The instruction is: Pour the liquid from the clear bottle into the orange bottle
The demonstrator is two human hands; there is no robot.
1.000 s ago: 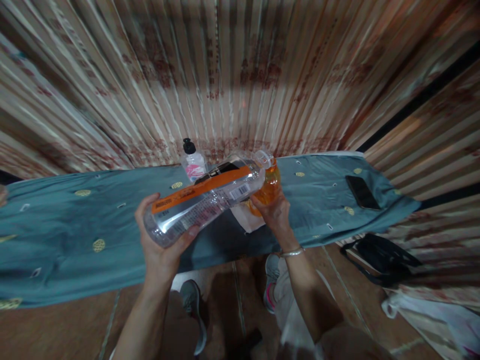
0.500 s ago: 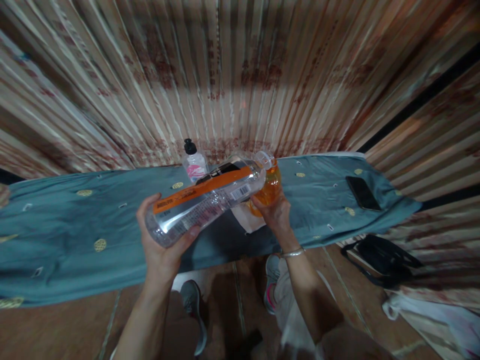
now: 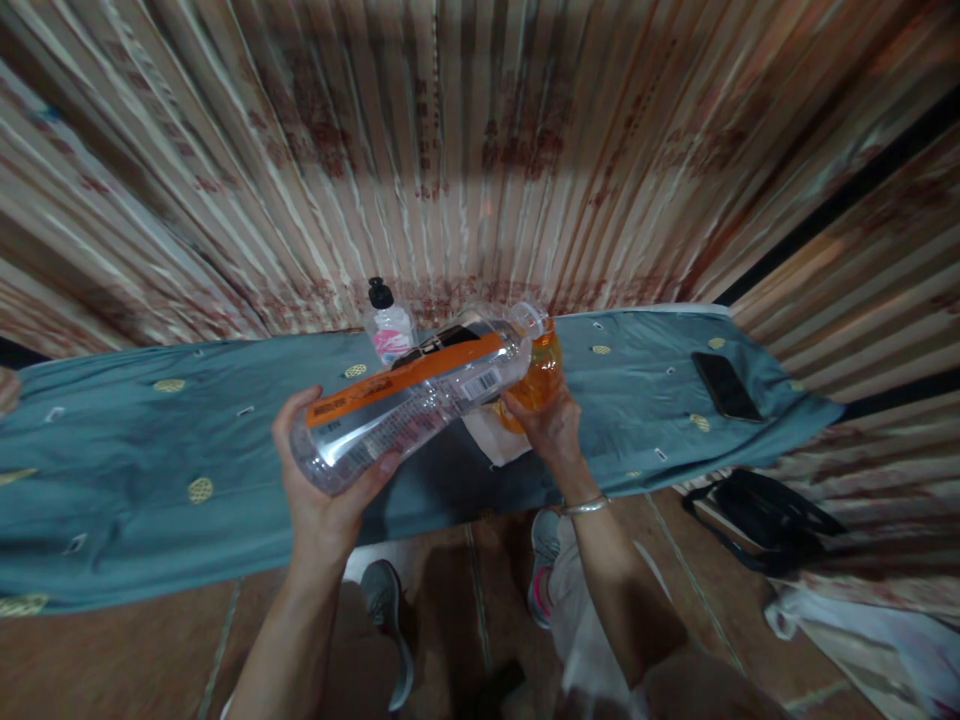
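Observation:
My left hand is wrapped round the base of a clear plastic bottle with an orange and black label. The bottle is tilted, its open neck pointing right and resting at or just above the mouth of an orange bottle. My right hand grips that orange see-through bottle from the side, and a bracelet circles the wrist. Whether liquid runs between the two I cannot make out. Beneath them a white cloth or paper lies partly hidden. Behind the clear bottle stands a small bottle with a black cap.
A teal patterned cloth covers the narrow table. At its right end lies a black phone. A pleated curtain hangs behind. On the floor at right is a black bag. Part of another person's hand shows at the left edge.

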